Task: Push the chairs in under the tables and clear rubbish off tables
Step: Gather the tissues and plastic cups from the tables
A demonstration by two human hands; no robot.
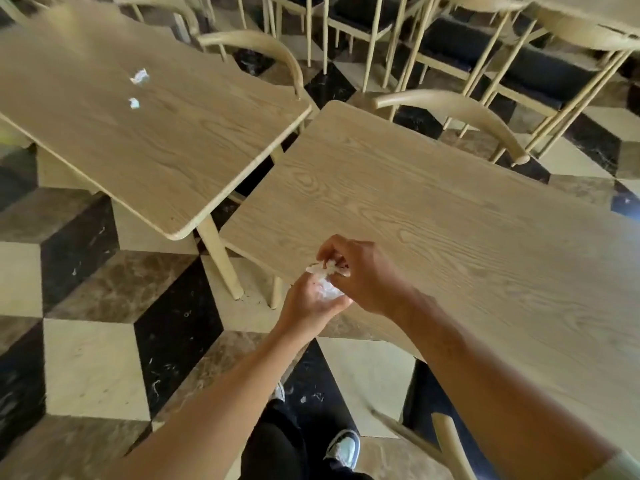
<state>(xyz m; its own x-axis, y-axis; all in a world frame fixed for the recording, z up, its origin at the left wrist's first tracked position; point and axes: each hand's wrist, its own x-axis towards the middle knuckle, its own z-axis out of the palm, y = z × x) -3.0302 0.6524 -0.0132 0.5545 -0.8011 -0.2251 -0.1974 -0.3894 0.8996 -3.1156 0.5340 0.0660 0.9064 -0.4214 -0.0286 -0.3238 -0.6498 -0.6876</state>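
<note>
Both my hands meet at the near left corner of a pale wooden table (450, 220). My left hand (311, 301) is cupped palm up under white crumpled paper (325, 289). My right hand (360, 275) pinches another white scrap (323, 269) just above it, fingers closed on it. A second wooden table (156, 143) stands to the left. Two small white paper scraps lie on it, one (139, 76) farther back and one (133, 103) nearer. A curved-back wooden chair (460, 112) sits at the far side of the near table, and another chair (256, 50) sits behind the left table.
The floor (90, 368) is a black, cream and brown cube-pattern tile. More pale chairs with dark seats (512, 53) crowd the back right. A chair back (446, 441) shows under my right forearm. My shoe (343, 445) stands below.
</note>
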